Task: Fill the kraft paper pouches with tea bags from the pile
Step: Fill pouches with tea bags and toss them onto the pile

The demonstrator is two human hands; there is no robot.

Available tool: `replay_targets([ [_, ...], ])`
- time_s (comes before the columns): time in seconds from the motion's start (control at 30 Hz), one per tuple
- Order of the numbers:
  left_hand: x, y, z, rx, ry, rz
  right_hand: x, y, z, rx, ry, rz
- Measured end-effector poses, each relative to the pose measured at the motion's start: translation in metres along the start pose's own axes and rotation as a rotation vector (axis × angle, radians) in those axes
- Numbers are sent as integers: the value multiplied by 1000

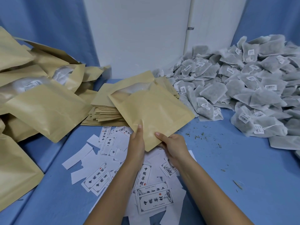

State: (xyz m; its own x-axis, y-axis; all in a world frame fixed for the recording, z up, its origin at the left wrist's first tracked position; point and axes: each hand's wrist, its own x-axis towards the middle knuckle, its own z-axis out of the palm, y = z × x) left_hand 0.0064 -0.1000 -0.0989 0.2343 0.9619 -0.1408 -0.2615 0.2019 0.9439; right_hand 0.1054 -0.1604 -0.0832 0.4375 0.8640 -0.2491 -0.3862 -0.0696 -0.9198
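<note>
- we took the stack of flat pouches (103,109) as our landmark; it lay on the blue table (243,176).
- the kraft pouch (151,109) in hand was lifted just right of the stack, overlapping its right edge, and tilted with its windowed mouth end away from us.
- our left hand (137,143) pinched the pouch's near corner, thumb on top. our right hand (172,146) gripped the same corner from the right, thumb on top and fingers curled beneath.
- something pale showed through the window; we could not tell whether it was tea bags.
- the pile of tea bags (235,82) lay well to the right of the stack. filled pouches (43,108) were heaped to its left, and printed labels (154,197) were scattered in front of it.
- as we judged it, both hands held one corner, so the far end had no support. a loaded pouch could sag or tip and shed bags through its mouth.
- the bags carried strings and tags, which could snag and drag extras off the pile.
- loose tea crumbs (203,135) to the right of the stack hinted that the bags leak, so rough stuffing might tear one.
- the filled heap leaned close to the stack and could slide onto it.
</note>
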Motion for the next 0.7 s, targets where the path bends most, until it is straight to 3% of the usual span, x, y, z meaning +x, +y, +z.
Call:
replay_targets([
  [0.23, 1, 1, 2, -61, 11, -2, -1, 4, 0, 39, -223, 14],
  [0.4, -3, 0, 3, -118, -1, -23, -6, 3, 1, -80, -204, -53],
  [0.57, -4, -1, 5, -117, -19, -4, -11, 6, 10, -23, -214, -29],
  [0.7, -6, -1, 5, -133, -18, -20, -10, 8, 12, -96, -131, -70],
])
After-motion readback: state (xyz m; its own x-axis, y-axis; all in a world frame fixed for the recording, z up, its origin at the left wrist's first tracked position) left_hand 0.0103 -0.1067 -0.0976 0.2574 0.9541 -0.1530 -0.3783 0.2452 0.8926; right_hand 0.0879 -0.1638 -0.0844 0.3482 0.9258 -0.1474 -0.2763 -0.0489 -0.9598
